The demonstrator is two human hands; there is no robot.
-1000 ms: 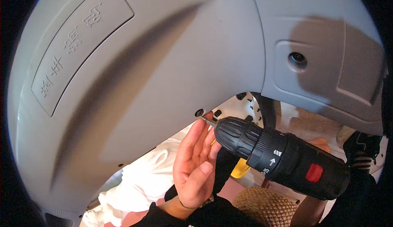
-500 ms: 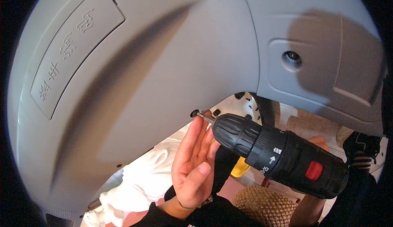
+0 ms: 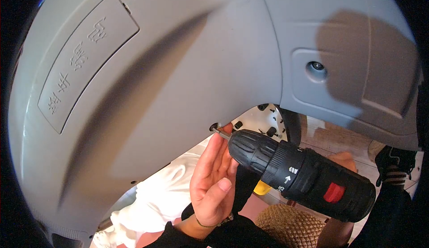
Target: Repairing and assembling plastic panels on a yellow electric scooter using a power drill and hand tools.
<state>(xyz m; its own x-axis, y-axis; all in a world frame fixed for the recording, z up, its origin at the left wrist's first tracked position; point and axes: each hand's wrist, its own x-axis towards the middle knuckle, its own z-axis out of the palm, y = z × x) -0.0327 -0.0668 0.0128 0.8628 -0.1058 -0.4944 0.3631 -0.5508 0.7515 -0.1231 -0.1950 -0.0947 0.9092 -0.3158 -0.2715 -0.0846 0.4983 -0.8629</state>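
My right hand (image 3: 344,159), mostly hidden behind the tool, is wrapped round a black cordless drill (image 3: 297,176) with a red switch. The drill points up and left, and its thin metal bit (image 3: 221,133) meets a dark hole (image 3: 213,126) by the lower edge of a large grey plastic panel (image 3: 178,87). Below the bit, my left hand (image 3: 213,185) lies palm up, its fingers stretched toward that edge and the thumb apart. The fingertips are right by the hole and the bit; whether they touch either is unclear.
A second grey panel (image 3: 339,87) adjoins on the right, with a recessed screw hole (image 3: 317,67). Beneath the edge, a white surface (image 3: 254,119) carries several small dark screws and caps. White cloth (image 3: 161,199), a woven seat (image 3: 286,225) and a shoe (image 3: 395,161) are lower down.
The drill has shifted slightly left and down, its bit still at the hole. My left hand keeps its pose. The whole view has shifted a little.
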